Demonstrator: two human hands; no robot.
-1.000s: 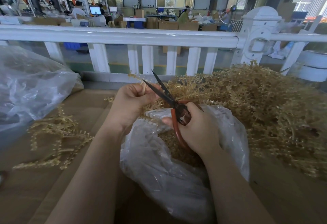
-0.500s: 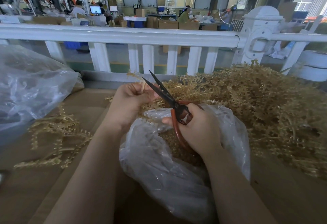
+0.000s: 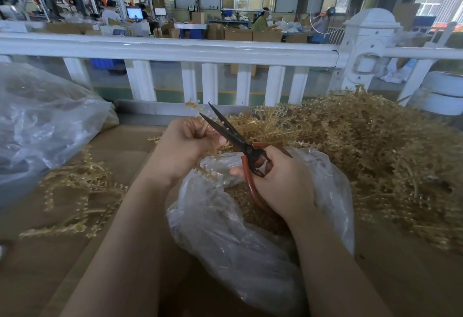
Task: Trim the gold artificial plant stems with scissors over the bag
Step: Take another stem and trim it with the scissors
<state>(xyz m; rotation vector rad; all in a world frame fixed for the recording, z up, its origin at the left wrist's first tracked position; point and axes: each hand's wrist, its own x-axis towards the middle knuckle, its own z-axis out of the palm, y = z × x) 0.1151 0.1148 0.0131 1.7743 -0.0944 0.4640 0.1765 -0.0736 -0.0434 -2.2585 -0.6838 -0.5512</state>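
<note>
- Head view: the left hand (image 3: 184, 145) has its fingers curled round a gold beaded artificial plant stem (image 3: 200, 127), whose tip pokes up past the knuckles while its lower sprig hangs toward the clear crumpled plastic bag (image 3: 225, 229) on the brown worktop (image 3: 120, 146).
- Right hand (image 3: 278, 184) grips the red-handled, black-bladed scissors (image 3: 233, 138), fingers through the loops; the blades stand slightly parted just beside the held stem.
- To cut well, I judge the blades should close near the left fingertips but clear of them, over the bag mouth so offcuts drop in.
- Large heap of gold stems (image 3: 363, 156) crowds the right side and touches the bag; loose gold sprigs (image 3: 80, 186) lie left, beside another clear bag (image 3: 37, 126); a white railing (image 3: 175, 51) runs behind.
</note>
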